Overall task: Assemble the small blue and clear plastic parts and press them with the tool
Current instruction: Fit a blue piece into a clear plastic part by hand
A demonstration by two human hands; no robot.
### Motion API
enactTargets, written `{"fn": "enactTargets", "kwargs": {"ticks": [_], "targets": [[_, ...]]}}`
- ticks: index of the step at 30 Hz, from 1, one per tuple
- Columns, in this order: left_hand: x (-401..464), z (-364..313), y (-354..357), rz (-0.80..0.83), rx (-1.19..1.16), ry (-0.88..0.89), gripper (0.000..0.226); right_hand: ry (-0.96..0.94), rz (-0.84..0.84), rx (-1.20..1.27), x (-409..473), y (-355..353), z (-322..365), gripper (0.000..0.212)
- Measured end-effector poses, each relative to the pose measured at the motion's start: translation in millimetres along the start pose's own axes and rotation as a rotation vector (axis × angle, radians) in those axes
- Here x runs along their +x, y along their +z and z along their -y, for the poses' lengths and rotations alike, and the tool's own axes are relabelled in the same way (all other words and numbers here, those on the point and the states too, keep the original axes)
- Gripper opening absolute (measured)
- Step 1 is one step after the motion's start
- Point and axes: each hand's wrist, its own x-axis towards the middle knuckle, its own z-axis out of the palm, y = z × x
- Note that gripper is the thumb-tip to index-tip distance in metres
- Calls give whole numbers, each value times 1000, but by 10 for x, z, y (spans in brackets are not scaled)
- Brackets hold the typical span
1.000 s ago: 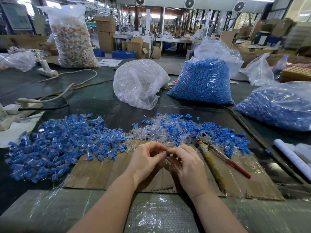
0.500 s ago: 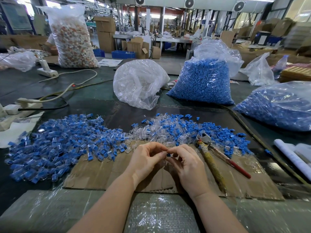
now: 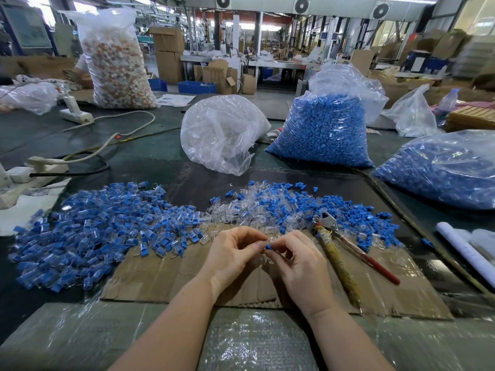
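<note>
Blue plug (image 3: 268, 247) pinched between left hand (image 3: 232, 257) and right hand (image 3: 298, 263) above the cardboard (image 3: 150, 274), fingertips meeting to seat it; pressing tool (image 3: 336, 251) lies just right, within reach

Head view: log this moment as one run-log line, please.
stage: joining parts | left hand: pinches clear part | right hand: pinches blue part | pressing tool: untouched on cardboard

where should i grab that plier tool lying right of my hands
Grip the pliers with the right hand around both handles near their middle, coming from above. The metal head points away, the handles splay toward you, and the wrapped handle lies nearest that hand, flat on the cardboard.
</note>
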Motion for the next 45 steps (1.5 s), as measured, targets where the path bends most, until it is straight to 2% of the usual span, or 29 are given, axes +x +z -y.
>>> {"fn": "enactTargets", "kwargs": {"ticks": [9, 13, 21, 30, 40, 45], "targets": [[1, 2, 3, 8, 12, -9, 15, -36, -18, -4, -8, -12, 9, 6], [1, -8, 2, 24, 21, -31, 17, -34, 38, 19, -2, -3, -6, 17], [-5, -36, 15, 43, 25, -21, 17, -9, 67, 38, 15, -5, -18, 7], [-22, -30, 29, -9, -2, -18, 13, 2, -31, -37, -7, -2, -1, 8], [-10, -12, 22, 3, 58, 7, 15, -19, -2, -89, -10, -12, 15, 15], [-20, -33, 24, 12, 31, 0, 14, -3, -5, -46, -8, -24, 21, 9]]}}
